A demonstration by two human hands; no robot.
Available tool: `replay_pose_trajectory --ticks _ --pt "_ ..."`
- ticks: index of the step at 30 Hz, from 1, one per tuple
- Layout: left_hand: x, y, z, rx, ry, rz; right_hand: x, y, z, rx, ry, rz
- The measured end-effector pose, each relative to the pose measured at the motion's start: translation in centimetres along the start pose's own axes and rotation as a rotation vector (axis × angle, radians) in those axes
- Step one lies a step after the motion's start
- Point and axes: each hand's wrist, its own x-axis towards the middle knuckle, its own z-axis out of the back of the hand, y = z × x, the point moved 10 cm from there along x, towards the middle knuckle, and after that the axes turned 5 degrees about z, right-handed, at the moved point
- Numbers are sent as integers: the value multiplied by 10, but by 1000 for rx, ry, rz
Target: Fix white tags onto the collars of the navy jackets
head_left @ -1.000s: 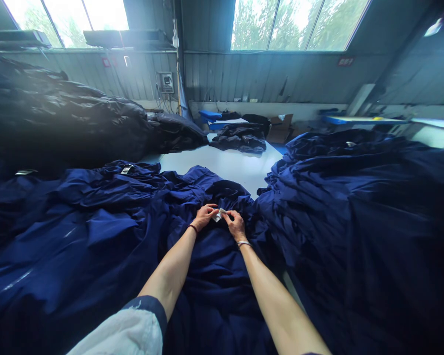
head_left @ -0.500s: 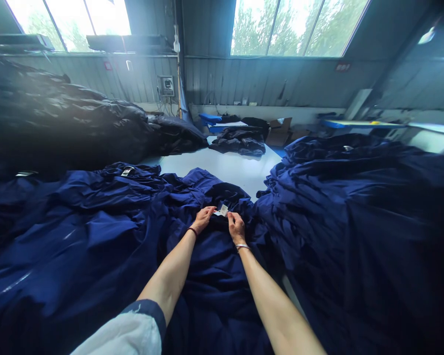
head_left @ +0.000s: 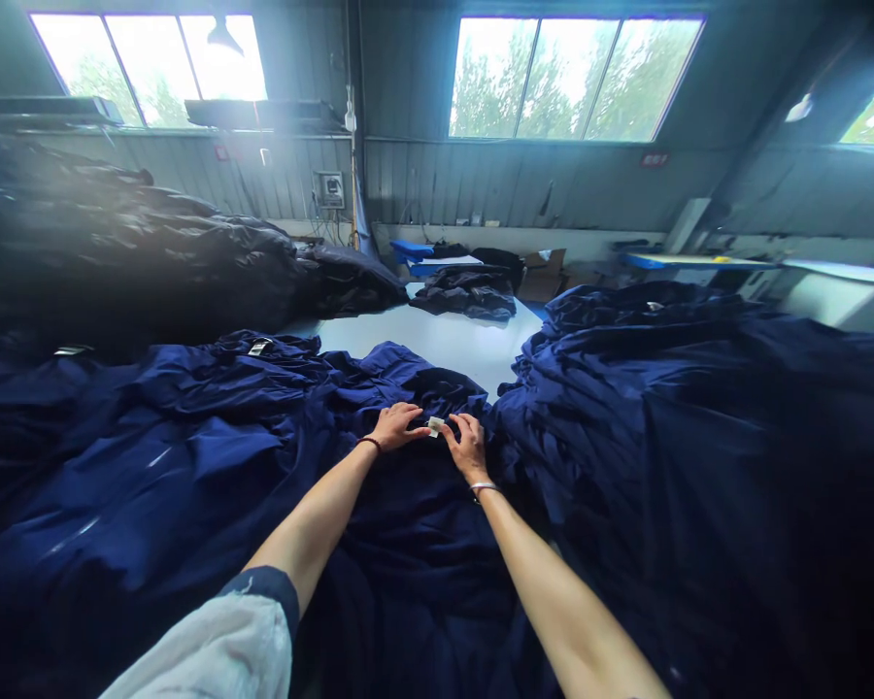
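A small white label (head_left: 435, 426) lies on the dark blue garment (head_left: 422, 544) in front of me. My left hand (head_left: 399, 425) is at the label's left side, palm down, with its fingers stretched out and its thumb tip at the label's edge. From the right, my right hand (head_left: 467, 447) reaches in with thumb and fingers apart, the thumb close to the label's other edge. Whether either thumb presses on the label is too small to make out. Neither hand is closed around the cloth.
More dark blue garments spread to the left, one showing a white label (head_left: 260, 347). On the right is another blue garment heap (head_left: 626, 388). Black garments (head_left: 152, 252) are piled at the back left. Beyond lies a white tabletop (head_left: 437, 340) with a black bundle (head_left: 466, 291).
Both hands held the label by its sides before; now their fingers have opened and spread. The label now lies flatter on the cloth. The view has tilted up slightly.
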Motion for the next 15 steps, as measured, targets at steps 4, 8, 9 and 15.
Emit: replay_pose_trajectory --ticks 4,8,9,15 --pt "-15 12 10 167 99 37 -8 -5 5 -248 159 -20" --pt "-27 36 2 289 222 70 -31 -28 -5 -351 383 -133" --pt "-29 42 -1 307 235 84 -36 -32 -8 -365 412 -136" --pt "-32 54 -7 284 153 127 -39 -35 -8 -442 289 -61"
